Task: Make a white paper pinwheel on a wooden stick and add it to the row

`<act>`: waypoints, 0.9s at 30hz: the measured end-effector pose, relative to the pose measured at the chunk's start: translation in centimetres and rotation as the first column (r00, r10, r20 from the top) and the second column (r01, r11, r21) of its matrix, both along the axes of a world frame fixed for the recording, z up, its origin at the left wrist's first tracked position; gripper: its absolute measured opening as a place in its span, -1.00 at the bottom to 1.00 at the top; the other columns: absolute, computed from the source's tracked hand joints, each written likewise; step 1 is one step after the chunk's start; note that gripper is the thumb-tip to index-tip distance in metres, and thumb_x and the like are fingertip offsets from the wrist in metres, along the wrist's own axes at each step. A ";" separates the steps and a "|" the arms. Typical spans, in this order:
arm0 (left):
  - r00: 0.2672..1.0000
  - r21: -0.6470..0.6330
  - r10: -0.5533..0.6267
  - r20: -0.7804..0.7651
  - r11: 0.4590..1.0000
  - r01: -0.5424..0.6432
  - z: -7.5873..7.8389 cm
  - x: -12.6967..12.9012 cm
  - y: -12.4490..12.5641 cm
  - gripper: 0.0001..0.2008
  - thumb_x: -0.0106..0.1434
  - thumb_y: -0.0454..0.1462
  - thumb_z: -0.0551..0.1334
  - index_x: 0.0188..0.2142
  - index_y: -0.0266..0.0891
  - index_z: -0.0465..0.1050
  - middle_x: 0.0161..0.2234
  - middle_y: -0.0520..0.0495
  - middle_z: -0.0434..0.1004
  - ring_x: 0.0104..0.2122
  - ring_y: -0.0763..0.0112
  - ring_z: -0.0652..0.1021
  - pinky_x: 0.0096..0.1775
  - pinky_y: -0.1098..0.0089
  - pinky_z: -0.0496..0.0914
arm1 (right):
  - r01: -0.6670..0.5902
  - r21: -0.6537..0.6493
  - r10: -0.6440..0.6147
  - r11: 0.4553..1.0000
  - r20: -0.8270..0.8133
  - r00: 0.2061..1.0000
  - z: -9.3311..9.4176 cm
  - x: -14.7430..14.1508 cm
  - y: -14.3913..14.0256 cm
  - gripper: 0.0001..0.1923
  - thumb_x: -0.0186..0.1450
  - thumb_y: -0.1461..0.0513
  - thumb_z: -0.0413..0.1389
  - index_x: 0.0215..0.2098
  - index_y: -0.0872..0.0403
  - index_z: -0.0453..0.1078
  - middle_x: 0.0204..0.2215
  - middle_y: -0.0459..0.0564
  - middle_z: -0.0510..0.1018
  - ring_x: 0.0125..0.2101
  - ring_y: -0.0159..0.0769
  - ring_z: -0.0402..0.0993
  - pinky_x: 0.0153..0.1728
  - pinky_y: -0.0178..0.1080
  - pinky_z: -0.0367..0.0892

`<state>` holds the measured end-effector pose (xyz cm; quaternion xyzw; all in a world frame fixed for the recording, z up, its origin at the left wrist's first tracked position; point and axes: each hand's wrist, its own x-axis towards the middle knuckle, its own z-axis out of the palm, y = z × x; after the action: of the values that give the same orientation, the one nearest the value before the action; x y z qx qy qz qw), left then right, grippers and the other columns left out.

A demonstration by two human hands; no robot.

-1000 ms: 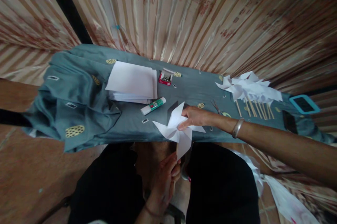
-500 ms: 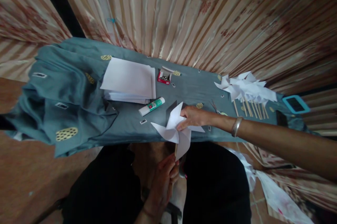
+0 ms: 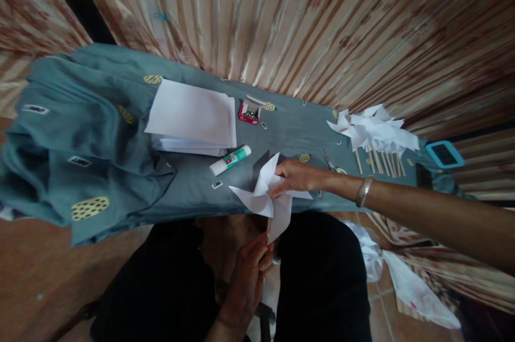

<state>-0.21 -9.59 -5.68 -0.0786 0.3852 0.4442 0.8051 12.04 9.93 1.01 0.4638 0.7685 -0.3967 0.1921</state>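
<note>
A white paper pinwheel [image 3: 257, 203] is held between my two hands at the table's near edge. My right hand [image 3: 298, 175], with a silver bangle on the wrist, pinches its middle, thumb and fingers closed over the hub. Below it, my left hand [image 3: 250, 267] wraps round the thin wooden stick [image 3: 268, 224], of which only a short stretch shows beneath the paper. Just left of the pinwheel lies a glue stick [image 3: 230, 160] with a white cap. Scissors [image 3: 330, 163] rest partly behind my right forearm.
A stack of white paper [image 3: 189, 117] lies left on the cloth-covered table [image 3: 298, 130]. Beside it stands an open red box of pins [image 3: 250, 111]. Several finished pinwheels [image 3: 374, 130] are piled at the right, near a blue-framed device [image 3: 444, 154]. Plastic bags [image 3: 418, 288] lie on the floor.
The camera view has shifted slightly, so the table and its objects appear a little moved. Both hands keep the same hold on the pinwheel.
</note>
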 end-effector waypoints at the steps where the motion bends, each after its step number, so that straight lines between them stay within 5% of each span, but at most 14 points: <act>1: 1.000 0.006 0.001 0.000 1.000 -0.001 0.0 0.0 0.0 -0.74 -0.15 -0.23 0.41 -0.53 -0.36 0.42 -0.56 0.07 0.30 -0.67 0.75 0.08 -0.63 0.56 -0.14 | 0.007 -0.007 -0.007 1.000 -0.006 1.000 0.0 0.0 0.0 -0.65 0.03 -0.01 0.24 -0.48 0.14 0.49 -0.60 -0.15 0.42 -0.56 -0.46 0.24 -0.56 -0.38 0.06; 11: 1.000 -0.028 -0.003 -0.020 1.000 0.003 0.5 0.1 0.3 -0.71 -0.18 -0.21 0.42 -0.55 -0.36 0.41 -0.58 0.07 0.29 -0.68 0.74 0.07 -0.62 0.52 -0.19 | 0.030 -0.005 -0.030 1.000 0.006 1.000 0.1 0.0 -0.2 -0.65 0.02 0.01 0.25 -0.40 0.13 0.51 -0.53 -0.12 0.49 -0.49 -0.40 0.33 -0.51 -0.37 0.11; 19: 1.000 -0.012 -0.007 -0.013 1.000 0.007 0.3 0.1 0.1 -0.70 -0.16 -0.20 0.42 -0.52 -0.35 0.41 -0.57 0.08 0.28 -0.68 0.76 0.07 -0.61 0.52 -0.19 | 0.044 0.011 -0.044 0.999 -0.009 0.999 -0.1 0.3 -0.4 -0.60 0.02 -0.06 0.23 -0.52 0.13 0.45 -0.62 -0.16 0.35 -0.54 -0.44 0.25 -0.57 -0.38 0.06; 27: 0.998 0.016 0.037 -0.052 0.999 -0.036 0.1 0.3 -0.1 -0.67 -0.19 -0.19 0.43 -0.50 -0.37 0.41 -0.56 0.07 0.29 -0.69 0.78 0.09 -0.62 0.54 -0.20 | 0.069 -0.007 -0.069 0.998 -0.028 0.997 0.1 0.4 -0.7 -0.59 -0.01 -0.04 0.25 -0.40 0.12 0.49 -0.51 -0.12 0.48 -0.49 -0.40 0.31 -0.50 -0.37 0.13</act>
<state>0.13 -9.71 -5.53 -0.0678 0.4012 0.4635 0.7871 12.49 9.22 1.07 0.4839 0.7533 -0.4121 0.1690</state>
